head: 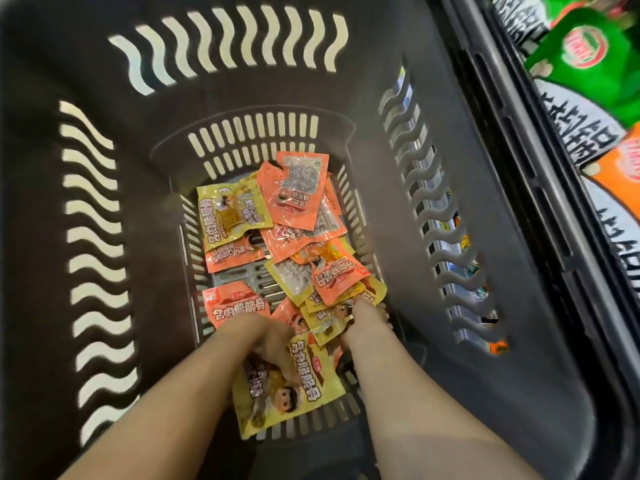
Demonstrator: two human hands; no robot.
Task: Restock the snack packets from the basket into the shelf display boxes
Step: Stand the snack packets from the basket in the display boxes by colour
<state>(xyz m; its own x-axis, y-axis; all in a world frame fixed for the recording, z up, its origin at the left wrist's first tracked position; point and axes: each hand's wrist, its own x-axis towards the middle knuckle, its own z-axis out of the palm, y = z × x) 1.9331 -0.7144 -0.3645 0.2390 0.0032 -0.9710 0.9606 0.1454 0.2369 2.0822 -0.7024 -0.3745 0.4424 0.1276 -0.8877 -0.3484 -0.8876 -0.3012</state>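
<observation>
Both forearms reach down into the deep dark grey plastic basket (104,306) with wavy slotted walls. Left hand (266,344) lies on the nearest large yellow foil snack packet (287,393), fingers curled down onto its upper edge; looks like a grip, though the thumb is hidden. Right hand (363,322) is buried in the yellow packets (325,320) beside it, fingers out of sight: cannot tell whether it grips anything. Beyond the hands, a loose pile of orange foil packets (298,192) and more yellow ones (230,211) covers the basket floor, overlapping, some face down. Far right, outside the basket rim, the shelf display boxes (588,64), green and orange, sit blurred. Step in hand, as judged: gathering a batch, with much stock remaining. Next move calls for a firm hold on several slippery packets, a lift clear of the tall walls, then sorting by colour to the matching box.
</observation>
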